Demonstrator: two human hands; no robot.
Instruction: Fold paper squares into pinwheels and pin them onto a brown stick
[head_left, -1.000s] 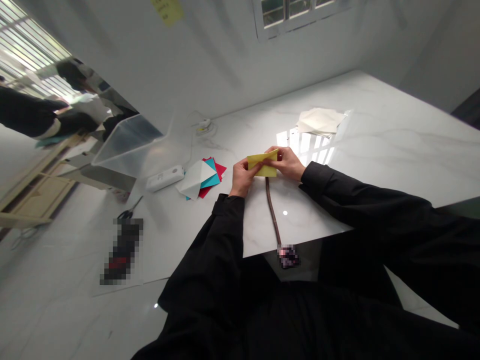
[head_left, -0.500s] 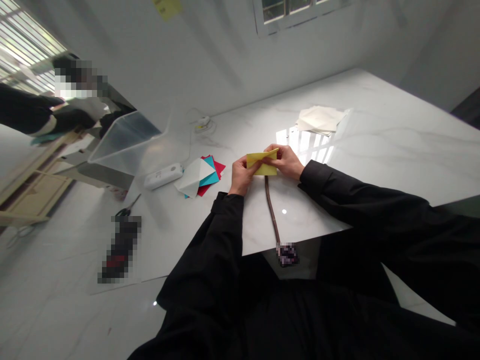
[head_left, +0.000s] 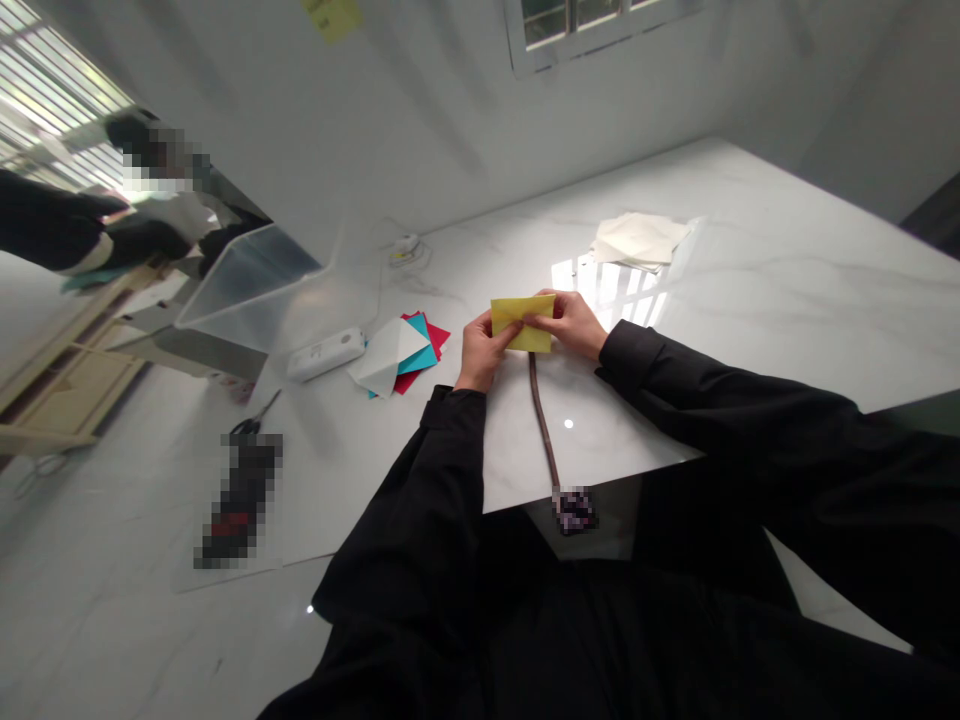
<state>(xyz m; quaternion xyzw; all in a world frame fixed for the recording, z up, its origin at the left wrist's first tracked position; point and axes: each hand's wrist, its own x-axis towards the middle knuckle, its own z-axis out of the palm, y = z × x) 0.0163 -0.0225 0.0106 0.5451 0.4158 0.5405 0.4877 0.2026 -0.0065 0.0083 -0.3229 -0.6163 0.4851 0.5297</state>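
Between both hands is a yellow sheet of paper (head_left: 529, 336), held up over the white marbled table (head_left: 510, 440). My left hand (head_left: 481, 352) grips its left side, thumb on the near face and the other fingers behind. On the right side my right hand (head_left: 574, 322) pinches it the same way, its thumb close to the left thumb. The fingers behind the paper are mostly hidden. Below the paper a thin brown stick or cord (head_left: 541, 420) runs toward the table's front edge, ending in a blurred-out patch.
Red, blue and white paper sheets (head_left: 401, 352) lie left of my hands. Beyond them are a white power strip (head_left: 326, 355), scissors (head_left: 255, 416) and a clear plastic bin (head_left: 247, 275). Cream sheets (head_left: 640, 240) lie at the back. Another person's dark sleeve (head_left: 45, 220) shows far left.
The paper's upper edge, bent and raised at the right before, now lies flatter and straighter. My thumbs still press near its middle, and both hands have barely shifted.
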